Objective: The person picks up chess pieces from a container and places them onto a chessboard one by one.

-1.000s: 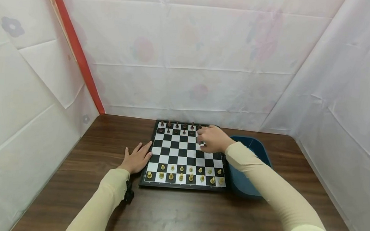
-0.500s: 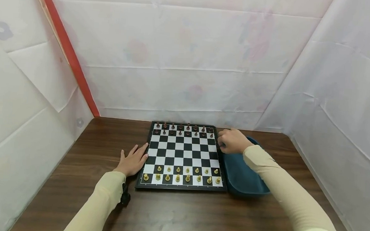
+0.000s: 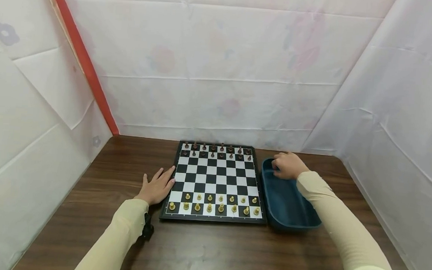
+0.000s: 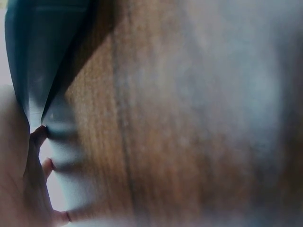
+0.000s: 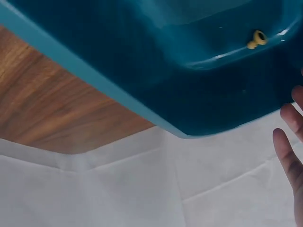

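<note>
My left hand [image 3: 155, 190] rests spread on the table, its fingertips at the left edge of the folding chessboard [image 3: 214, 170]. The left wrist view shows part of that hand with fingertips [image 4: 49, 165] on a blurred surface. Over the far end of the blue plastic bin [image 3: 286, 203] is my right hand [image 3: 289, 166], fingers bent downward. In the right wrist view its fingers [image 5: 285, 149] are apart, with nothing visible between them. A yellow chess piece [image 5: 257, 39] lies on its side in the bin.
Two rows of yellow chess pieces [image 3: 209, 208] stand along the board's near side, two rows of dark brown pieces [image 3: 213, 148] along its far side. The bin sits against the board's right edge. White cloth [image 3: 220, 69] hangs behind and at both sides of the brown table [image 3: 209, 250].
My right hand has moved rightward from the dark pieces, past the board's edge, to over the bin. The far-right dark pieces now show. My left hand stays by the board.
</note>
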A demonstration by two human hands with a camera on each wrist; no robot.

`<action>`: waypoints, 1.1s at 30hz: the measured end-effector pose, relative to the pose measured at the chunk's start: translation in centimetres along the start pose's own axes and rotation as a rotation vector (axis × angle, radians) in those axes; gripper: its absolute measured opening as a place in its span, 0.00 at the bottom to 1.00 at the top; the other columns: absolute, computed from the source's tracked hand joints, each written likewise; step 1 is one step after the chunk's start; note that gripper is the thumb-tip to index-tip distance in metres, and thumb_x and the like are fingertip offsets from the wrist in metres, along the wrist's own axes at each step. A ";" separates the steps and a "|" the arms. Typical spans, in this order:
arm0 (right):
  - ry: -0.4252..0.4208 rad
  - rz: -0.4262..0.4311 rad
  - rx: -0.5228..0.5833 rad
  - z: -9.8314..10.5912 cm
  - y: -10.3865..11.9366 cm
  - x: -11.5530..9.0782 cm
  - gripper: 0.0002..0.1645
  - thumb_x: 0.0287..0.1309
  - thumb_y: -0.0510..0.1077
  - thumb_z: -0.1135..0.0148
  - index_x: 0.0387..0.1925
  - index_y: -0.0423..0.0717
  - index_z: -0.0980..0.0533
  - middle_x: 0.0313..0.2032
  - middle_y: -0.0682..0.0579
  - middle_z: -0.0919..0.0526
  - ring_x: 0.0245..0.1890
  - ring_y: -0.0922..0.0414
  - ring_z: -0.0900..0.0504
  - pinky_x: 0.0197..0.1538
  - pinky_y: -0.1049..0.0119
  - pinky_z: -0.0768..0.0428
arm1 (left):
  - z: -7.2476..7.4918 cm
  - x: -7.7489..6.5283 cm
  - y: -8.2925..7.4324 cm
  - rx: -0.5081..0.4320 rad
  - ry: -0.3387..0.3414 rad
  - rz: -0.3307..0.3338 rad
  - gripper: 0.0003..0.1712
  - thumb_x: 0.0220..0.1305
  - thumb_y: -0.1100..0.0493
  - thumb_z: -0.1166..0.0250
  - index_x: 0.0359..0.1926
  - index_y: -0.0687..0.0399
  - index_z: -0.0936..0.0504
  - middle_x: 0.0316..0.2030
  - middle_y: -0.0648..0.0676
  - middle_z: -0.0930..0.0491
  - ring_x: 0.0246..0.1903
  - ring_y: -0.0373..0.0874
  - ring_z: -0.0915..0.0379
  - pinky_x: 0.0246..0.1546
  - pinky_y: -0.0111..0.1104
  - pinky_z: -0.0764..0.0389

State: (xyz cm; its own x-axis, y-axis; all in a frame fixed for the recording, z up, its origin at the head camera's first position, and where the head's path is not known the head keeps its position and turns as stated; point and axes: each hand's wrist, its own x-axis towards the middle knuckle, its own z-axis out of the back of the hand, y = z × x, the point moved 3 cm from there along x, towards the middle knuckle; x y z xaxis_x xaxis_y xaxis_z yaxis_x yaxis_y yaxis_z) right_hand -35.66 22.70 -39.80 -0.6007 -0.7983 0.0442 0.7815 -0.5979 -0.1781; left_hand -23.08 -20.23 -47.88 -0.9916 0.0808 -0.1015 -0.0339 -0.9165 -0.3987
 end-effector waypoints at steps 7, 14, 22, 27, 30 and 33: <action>0.060 -0.035 0.003 -1.5 -0.8 -0.6 0.06 0.48 0.43 0.29 0.31 0.48 0.15 0.28 0.53 0.23 0.29 0.54 0.22 0.29 0.59 0.26 | 0.0 0.3 0.0 0.009 0.009 0.004 0.34 0.75 0.43 0.62 0.76 0.48 0.53 0.72 0.57 0.47 0.71 0.59 0.59 0.60 0.67 0.73; 0.095 -0.039 -0.016 -2.7 -0.6 -1.0 0.10 0.47 0.38 0.28 0.35 0.48 0.15 0.31 0.51 0.18 0.32 0.53 0.20 0.31 0.57 0.23 | -0.3 0.0 0.0 0.011 0.012 0.012 0.34 0.75 0.43 0.61 0.76 0.48 0.52 0.72 0.57 0.47 0.71 0.60 0.59 0.59 0.67 0.73; 0.051 -0.039 -0.053 -4.0 -1.0 -1.2 0.08 0.45 0.37 0.28 0.31 0.48 0.15 0.26 0.51 0.20 0.28 0.52 0.22 0.27 0.57 0.26 | -0.3 -0.1 -0.2 0.007 -0.003 0.011 0.33 0.75 0.44 0.60 0.75 0.49 0.51 0.72 0.57 0.46 0.71 0.60 0.58 0.59 0.68 0.72; 0.015 -0.039 -0.073 -4.1 -1.1 -0.9 0.06 0.47 0.34 0.30 0.27 0.49 0.17 0.23 0.51 0.21 0.25 0.52 0.23 0.25 0.58 0.26 | -0.2 0.0 -0.1 0.012 -0.005 0.015 0.33 0.75 0.45 0.60 0.75 0.49 0.51 0.72 0.57 0.46 0.71 0.60 0.58 0.59 0.68 0.72; 0.022 -0.054 -0.066 -4.3 -1.0 -0.9 0.09 0.49 0.33 0.31 0.22 0.49 0.20 0.22 0.52 0.22 0.22 0.55 0.25 0.24 0.60 0.28 | 0.0 0.0 -0.1 0.011 -0.006 0.015 0.33 0.75 0.44 0.60 0.75 0.48 0.51 0.71 0.57 0.45 0.71 0.60 0.58 0.59 0.68 0.71; 0.024 -0.074 -0.047 -4.4 -1.0 -0.9 0.14 0.51 0.32 0.33 0.18 0.50 0.25 0.20 0.53 0.24 0.19 0.57 0.28 0.22 0.62 0.31 | 0.1 0.0 -0.1 0.009 -0.005 0.015 0.33 0.75 0.44 0.60 0.75 0.49 0.51 0.71 0.57 0.45 0.71 0.59 0.58 0.59 0.68 0.71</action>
State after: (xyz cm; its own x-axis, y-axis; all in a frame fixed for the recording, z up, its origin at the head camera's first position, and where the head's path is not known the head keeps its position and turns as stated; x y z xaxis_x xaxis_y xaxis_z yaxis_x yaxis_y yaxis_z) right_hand -36.62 24.34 -44.02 -0.6608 -0.7498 0.0351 0.7264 -0.6506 -0.2217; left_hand -23.09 -20.16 -47.78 -0.9926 0.0652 -0.1027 -0.0203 -0.9212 -0.3886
